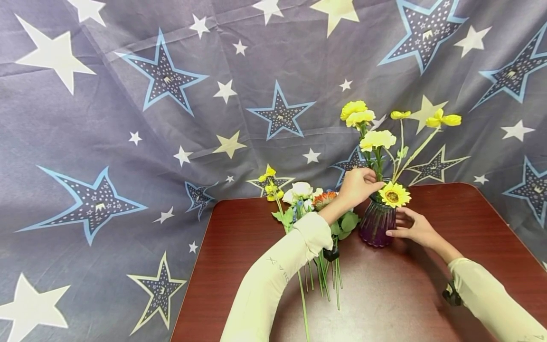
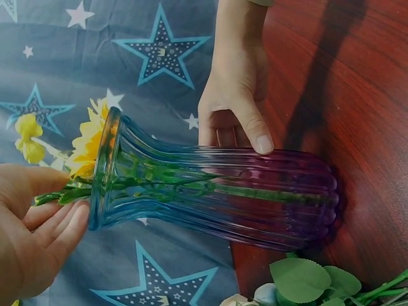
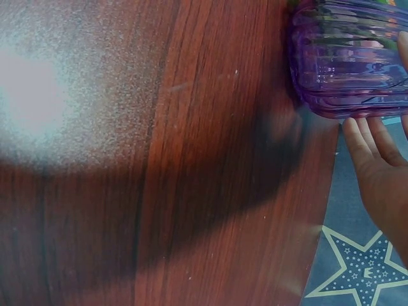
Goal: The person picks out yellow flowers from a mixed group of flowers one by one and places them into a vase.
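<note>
A ribbed glass vase (image 1: 378,223), bluish at the rim and purple below, stands upright on the table. My left hand (image 1: 361,184) is at its mouth, pinching a green stem (image 2: 64,193) against the rim. From the right side my right hand (image 1: 414,228) holds the vase, thumb in front and fingers partly hidden behind; those fingers (image 3: 373,143) touch the glass in the right wrist view. A yellow sunflower (image 1: 395,194) leans over the rim. Pale yellow carnations (image 1: 378,139) and thin-stemmed yellow blooms (image 1: 443,118) rise from the vase.
Left of the vase, several loose flowers lie on the brown table (image 1: 239,247): white roses (image 1: 301,191), an orange bloom (image 1: 324,199) and a long yellow-flowered stem (image 1: 303,297), partly under my left forearm. A star-patterned cloth (image 1: 231,57) hangs behind the table.
</note>
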Available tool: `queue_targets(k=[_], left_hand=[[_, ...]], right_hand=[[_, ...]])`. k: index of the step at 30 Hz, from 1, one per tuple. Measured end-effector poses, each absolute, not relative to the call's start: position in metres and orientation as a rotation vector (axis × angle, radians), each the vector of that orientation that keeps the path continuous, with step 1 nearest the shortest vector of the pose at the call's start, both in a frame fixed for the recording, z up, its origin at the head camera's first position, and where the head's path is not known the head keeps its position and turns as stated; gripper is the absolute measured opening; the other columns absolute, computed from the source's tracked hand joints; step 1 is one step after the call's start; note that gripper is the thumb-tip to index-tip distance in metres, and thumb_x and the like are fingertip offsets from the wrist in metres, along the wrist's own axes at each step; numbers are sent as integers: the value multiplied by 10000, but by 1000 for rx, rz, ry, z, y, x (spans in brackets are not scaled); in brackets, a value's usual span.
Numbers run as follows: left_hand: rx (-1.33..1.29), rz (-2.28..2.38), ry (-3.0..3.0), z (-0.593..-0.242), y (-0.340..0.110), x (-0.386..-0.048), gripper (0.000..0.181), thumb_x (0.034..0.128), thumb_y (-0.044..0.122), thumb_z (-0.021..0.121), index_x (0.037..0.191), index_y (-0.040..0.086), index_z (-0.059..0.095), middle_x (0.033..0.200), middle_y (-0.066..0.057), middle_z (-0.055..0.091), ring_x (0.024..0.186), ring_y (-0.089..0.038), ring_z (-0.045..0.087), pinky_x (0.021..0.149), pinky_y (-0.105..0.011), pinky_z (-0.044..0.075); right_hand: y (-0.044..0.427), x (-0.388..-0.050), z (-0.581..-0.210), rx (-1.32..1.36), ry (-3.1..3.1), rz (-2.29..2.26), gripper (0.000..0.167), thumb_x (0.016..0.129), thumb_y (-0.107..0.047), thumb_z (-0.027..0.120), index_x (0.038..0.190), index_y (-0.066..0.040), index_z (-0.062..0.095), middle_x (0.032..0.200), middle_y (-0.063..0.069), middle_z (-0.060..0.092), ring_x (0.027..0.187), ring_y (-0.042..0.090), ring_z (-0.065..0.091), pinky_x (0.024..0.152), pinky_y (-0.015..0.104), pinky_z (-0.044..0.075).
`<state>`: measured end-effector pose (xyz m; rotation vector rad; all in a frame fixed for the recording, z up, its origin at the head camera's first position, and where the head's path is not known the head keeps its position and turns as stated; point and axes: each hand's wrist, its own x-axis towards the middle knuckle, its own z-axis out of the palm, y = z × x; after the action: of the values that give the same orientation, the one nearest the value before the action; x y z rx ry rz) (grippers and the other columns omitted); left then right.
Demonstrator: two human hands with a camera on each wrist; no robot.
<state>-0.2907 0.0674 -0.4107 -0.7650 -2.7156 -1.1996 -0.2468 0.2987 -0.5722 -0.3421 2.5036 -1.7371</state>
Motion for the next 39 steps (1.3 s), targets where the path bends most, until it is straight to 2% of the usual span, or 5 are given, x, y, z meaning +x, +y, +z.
queue_targets(k=[6, 8, 13, 16, 39], left_hand=[[-714, -1216, -2680, -412, 66, -292, 204, 937, 243, 759, 1042, 67, 764, 974, -47, 794, 799, -53, 724, 639, -21, 460], [-688, -1228, -2682, -413, 65, -292, 200, 939, 239, 756, 1044, 69, 764, 972, -44, 794, 792, -49, 720, 636, -25, 461], [-640, -1233, -2697, -413, 63, -291, 194, 932, 244, 765, 1036, 81, 768, 956, -31, 793, 759, -26, 700, 627, -34, 458], [-626, -1227, -2704, -414, 62, -292, 205, 922, 246, 775, 1048, 83, 769, 952, -21, 796, 745, -15, 703, 621, -31, 458], [-564, -1232, -2741, -421, 56, -289, 246, 910, 253, 790, 1074, 70, 771, 965, -31, 799, 796, -94, 737, 603, -52, 465]], right_hand=[[299, -247, -572, -346, 2494, -1741, 671, 834, -66, 835, 1366, 79, 454, 1096, -219, 637, 996, -124, 614, 854, 142, 559], [298, -246, -572, -347, 2502, -1730, 672, 834, -66, 835, 1371, 78, 456, 1136, -134, 664, 1000, -122, 612, 860, 153, 564], [299, -246, -571, -349, 2538, -1675, 688, 848, -81, 825, 1399, 81, 446, 1302, 239, 627, 1006, -139, 590, 873, 166, 567], [299, -246, -572, -352, 2549, -1663, 690, 849, -83, 824, 1403, 83, 447, 1337, 331, 582, 1006, -140, 586, 872, 163, 565], [298, -247, -573, -354, 2569, -1667, 682, 834, -76, 838, 1392, 61, 471, 1260, 189, 654, 1000, -121, 599, 845, 141, 558]])
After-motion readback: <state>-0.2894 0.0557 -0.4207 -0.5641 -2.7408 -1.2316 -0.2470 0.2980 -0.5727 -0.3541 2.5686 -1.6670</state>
